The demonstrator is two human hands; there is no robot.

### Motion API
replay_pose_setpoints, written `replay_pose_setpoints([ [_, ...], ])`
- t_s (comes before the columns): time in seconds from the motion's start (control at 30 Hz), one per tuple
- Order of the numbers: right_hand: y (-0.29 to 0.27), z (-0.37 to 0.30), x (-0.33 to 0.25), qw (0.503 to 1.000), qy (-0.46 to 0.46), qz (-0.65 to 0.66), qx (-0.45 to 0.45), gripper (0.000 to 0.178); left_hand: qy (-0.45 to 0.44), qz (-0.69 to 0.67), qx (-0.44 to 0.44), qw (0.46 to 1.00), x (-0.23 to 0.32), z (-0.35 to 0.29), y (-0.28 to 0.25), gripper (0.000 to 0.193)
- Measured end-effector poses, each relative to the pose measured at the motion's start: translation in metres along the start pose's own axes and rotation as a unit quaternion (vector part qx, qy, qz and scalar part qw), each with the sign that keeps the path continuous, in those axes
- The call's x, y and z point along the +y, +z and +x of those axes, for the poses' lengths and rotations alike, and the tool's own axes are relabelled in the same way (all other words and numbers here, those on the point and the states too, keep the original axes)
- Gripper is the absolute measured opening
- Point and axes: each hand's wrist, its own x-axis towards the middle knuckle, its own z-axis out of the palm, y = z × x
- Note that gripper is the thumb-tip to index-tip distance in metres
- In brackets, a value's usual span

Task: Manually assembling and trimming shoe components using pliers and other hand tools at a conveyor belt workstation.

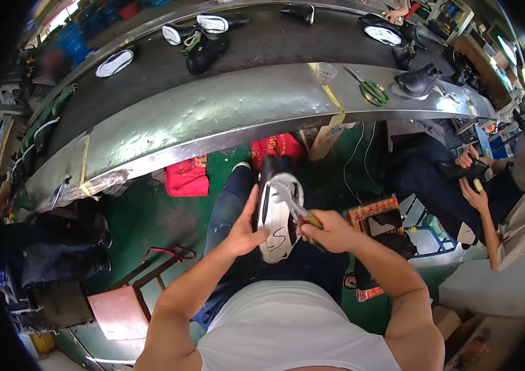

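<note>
On my lap lies a dark boot (pixel 275 231), bottom up, its pale underside marked with a dark line and handwriting. My left hand (pixel 247 226) grips its left side, thumb on the near part of the underside and fingers along the edge. Closed round the olive-brown handle of a hand tool (pixel 288 190) is my right hand (pixel 329 232). The tool's curved grey metal head is over the far half of the underside. Blur hides whether it is a hammer or pincers, and whether it touches the boot.
Ahead runs a metal ledge (pixel 169 114) with green-handled scissors (pixel 373 93), a clear cup (pixel 324 73) and a black boot (pixel 418 80). Behind it, a dark belt (pixel 256 43) carries several boots. A co-worker (pixel 516 191) sits right, another person (pixel 52 241) left. A stool (pixel 120 312) stands left.
</note>
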Motion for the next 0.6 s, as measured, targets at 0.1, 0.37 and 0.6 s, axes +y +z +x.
replay_pose_setpoints([
  [0.1, 0.014, 0.000, 0.048, 0.997, 0.056, 0.049, -0.005, 0.018, -0.122, 0.128, 0.053, 0.983, -0.055, -0.006, -0.013, 0.096],
  [0.37, 0.012, -0.019, 0.064, 0.973, 0.167, 0.146, 0.061, 0.024, -0.202, 0.395, 0.227, 0.867, -0.037, 0.065, -0.036, 0.080],
  [0.6, 0.026, 0.000, 0.066, 0.962, 0.196, 0.188, 0.044, 0.024, -0.105, 0.407, 0.092, 0.903, -0.078, 0.104, -0.076, 0.066],
])
